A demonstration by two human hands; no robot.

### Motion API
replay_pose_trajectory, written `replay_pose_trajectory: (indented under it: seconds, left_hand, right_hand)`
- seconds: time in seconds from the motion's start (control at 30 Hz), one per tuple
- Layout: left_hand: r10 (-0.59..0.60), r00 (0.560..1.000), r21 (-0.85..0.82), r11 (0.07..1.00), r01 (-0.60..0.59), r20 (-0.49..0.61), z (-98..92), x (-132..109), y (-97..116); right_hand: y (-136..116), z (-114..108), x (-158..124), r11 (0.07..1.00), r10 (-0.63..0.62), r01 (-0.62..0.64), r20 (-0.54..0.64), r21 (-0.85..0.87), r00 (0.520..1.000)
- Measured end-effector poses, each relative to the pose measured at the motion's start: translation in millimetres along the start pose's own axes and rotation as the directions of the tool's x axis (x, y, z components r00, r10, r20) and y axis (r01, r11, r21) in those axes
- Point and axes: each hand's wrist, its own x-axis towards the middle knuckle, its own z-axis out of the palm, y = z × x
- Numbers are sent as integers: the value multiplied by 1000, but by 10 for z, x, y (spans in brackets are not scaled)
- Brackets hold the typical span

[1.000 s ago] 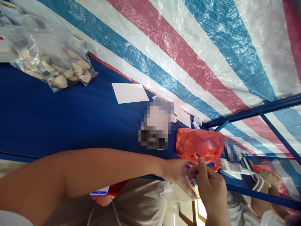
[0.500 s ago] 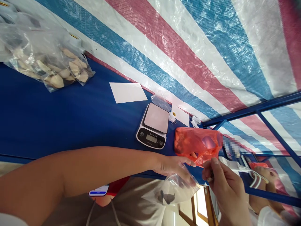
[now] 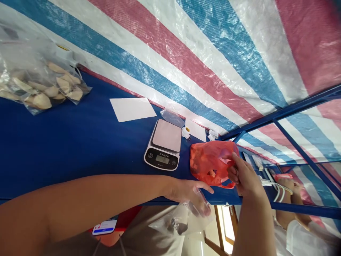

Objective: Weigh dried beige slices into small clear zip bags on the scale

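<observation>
My left hand (image 3: 194, 193) holds a clear plastic bag (image 3: 183, 217) just off the table's near edge. Its thumb points out toward the red bag, while the fingers are seen through the clear film. A few dark pieces (image 3: 181, 227) lie in the bottom of that bag; their kind is unclear. At the right, my right hand (image 3: 243, 174) is closed on the side of a red plastic bag (image 3: 207, 156), pinching its film. Pale pieces show through the red bag's opening. Left of it stands a digital kitchen scale (image 3: 165, 142) with a bare plate.
Clear bags of pale, chunky slices (image 3: 50, 89) lie at the left. A white sheet (image 3: 133, 109), a flat clear bag (image 3: 173, 117) and a white plug (image 3: 185, 132) lie behind the scale. A blue metal frame (image 3: 295, 106) rises at the right, with another person's arms (image 3: 286, 202) beyond it.
My right hand has moved away from the clear bag, up to the red bag's right side, and grips its film. A small dark thing was in its fingers before. The view has shifted right.
</observation>
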Motion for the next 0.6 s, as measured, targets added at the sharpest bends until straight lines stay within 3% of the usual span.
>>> replay_pose_trajectory:
  seconds: [0.13,0.2,0.3,0.4,0.5,0.6]
  left_hand:
    - [1,1000,5,1000,-1,-21,8,-13,9]
    - [-7,1000,10,1000,8,-31,16,-18,20]
    - [7,999,28,1000,-6,-45,32,-21,26]
    - [42,995,56,998,-37,-85,45,-18,14]
    - [44,993,43,998,-39,-111,43,-9,5]
    - [-16,996,32,999,19,-85,34,4,14]
  right_hand:
    - [-429,290,69,964,-24,-55,287,261,958]
    - [-630,390,71,962,-79,-27,373,271,925]
    - [-746,410,86,980,-158,94,403,173,901]
    - [-601,290,110,982,-177,188,331,-2,927]
    - [-327,175,161,967,-137,184,248,-174,959]
    - [-111,183,273,834,-103,219,246,-506,964]
